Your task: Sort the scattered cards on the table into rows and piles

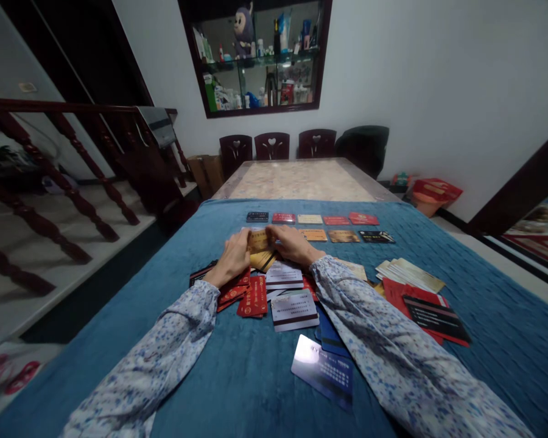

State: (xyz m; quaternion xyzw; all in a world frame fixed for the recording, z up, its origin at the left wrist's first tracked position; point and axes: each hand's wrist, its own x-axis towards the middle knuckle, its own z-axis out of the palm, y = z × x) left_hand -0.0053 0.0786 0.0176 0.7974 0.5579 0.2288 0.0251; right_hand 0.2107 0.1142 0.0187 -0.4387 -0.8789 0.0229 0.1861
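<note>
A gold plastic card (259, 241) is held up between my two hands, above the loose pile. My left hand (235, 258) grips its left edge, with the fingers closed. On the other side, my right hand (291, 244) pinches the right edge. Beneath lie yellow cards (262, 261), red cards (254, 297) and silver-grey cards (295, 311), overlapping one another. A shiny blue-silver card (323, 368) rests nearest to me, partly over dark blue cards (332, 336). Part of the pile is hidden by my right forearm.
Two rows of single cards lie farther off, among them a black card (257, 216) and an orange card (313, 235). To the right are cream cards (408, 274) and a black-and-red stack (433, 316). A blue cloth (182, 377) covers the table's near part.
</note>
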